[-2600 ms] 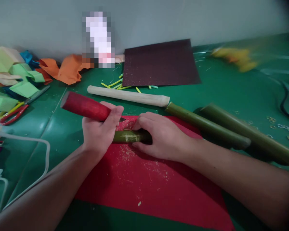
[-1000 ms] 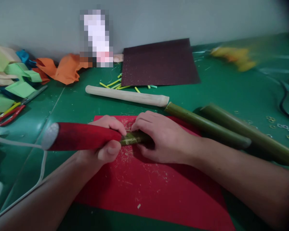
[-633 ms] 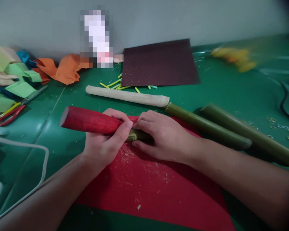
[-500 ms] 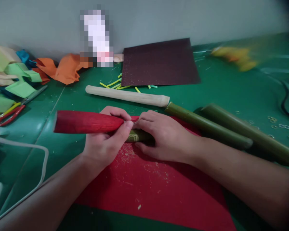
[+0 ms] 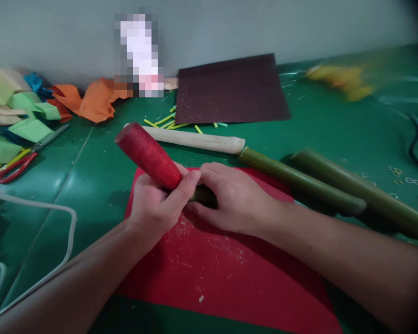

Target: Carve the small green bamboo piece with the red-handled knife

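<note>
My left hand (image 5: 156, 206) is wrapped round a red wooden tool handle (image 5: 149, 155), whose thick end points up and to the left. The tool's working tip is hidden by my fingers. My right hand (image 5: 235, 197) grips a short dark green bamboo piece (image 5: 206, 196), mostly covered by that hand. Thumb and fingers of the two hands meet above the bamboo. Beneath them lies a red sheet (image 5: 226, 278) strewn with fine pale shavings.
Beyond my hands lie a peeled pale stick (image 5: 195, 140) and two green bamboo lengths (image 5: 303, 182). A dark brown sheet (image 5: 230, 90) rests against the wall. Folded paper (image 5: 31, 125), red-handled scissors (image 5: 16, 169) and a white cable (image 5: 71, 222) are at left; small rings (image 5: 416, 183) at right.
The red handle has swung from nearly level to a steep tilt, its thick end rising and moving right. My left hand has turned with it; the right hand has shifted slightly left.
</note>
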Available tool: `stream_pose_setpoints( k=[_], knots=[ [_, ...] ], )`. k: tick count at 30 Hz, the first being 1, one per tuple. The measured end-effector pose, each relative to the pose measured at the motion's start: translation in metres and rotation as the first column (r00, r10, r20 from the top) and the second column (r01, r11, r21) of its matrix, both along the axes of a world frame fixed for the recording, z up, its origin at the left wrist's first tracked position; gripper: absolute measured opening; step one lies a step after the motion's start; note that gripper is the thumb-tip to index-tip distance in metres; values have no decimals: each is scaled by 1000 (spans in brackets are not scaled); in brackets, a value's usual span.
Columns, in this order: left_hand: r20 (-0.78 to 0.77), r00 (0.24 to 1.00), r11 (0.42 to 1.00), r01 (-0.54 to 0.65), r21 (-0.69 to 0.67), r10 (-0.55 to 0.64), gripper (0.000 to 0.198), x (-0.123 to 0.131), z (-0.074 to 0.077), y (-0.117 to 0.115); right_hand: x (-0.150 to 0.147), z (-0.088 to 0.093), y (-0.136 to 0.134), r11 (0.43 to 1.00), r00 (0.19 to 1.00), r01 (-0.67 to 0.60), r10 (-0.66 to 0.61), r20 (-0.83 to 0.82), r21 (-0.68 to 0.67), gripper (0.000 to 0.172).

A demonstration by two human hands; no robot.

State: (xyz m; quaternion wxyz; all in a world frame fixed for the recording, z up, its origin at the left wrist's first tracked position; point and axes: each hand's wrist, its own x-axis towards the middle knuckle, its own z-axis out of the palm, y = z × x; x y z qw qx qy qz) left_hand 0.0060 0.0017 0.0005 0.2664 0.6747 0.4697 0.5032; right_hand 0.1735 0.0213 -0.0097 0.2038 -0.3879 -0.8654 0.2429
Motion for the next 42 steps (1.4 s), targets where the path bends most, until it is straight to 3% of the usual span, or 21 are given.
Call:
stream_pose_setpoints(
  k=[7,17,21,29,35,42],
  knots=[
    [-53,996,996,-70,48,73,15,1,-4,4,1,6,-2,997,997,-24,18,72,78,24],
    [-69,996,997,52,56,-48,23,2,-7,0,-4,1,-5,998,999,-17,15,-30,-54,21],
    [-76,997,997,1,76,4,27,5,-8,-1,-5,2,-6,996,998,-24,18,-64,-89,26],
    [-189,979,994,-58,96,75,34,5,-6,0,-5,1,-5,996,997,-1,-6,-82,-88,19],
    [-42,992,993,-116,34,118,23,6,-9,5,-5,2,-5,994,999,43,-43,9,-97,39],
    [-55,998,998,-40,48,42,24,5,-10,1,-4,3,-5,988,998,5,-15,-66,-154,34]
  ],
)
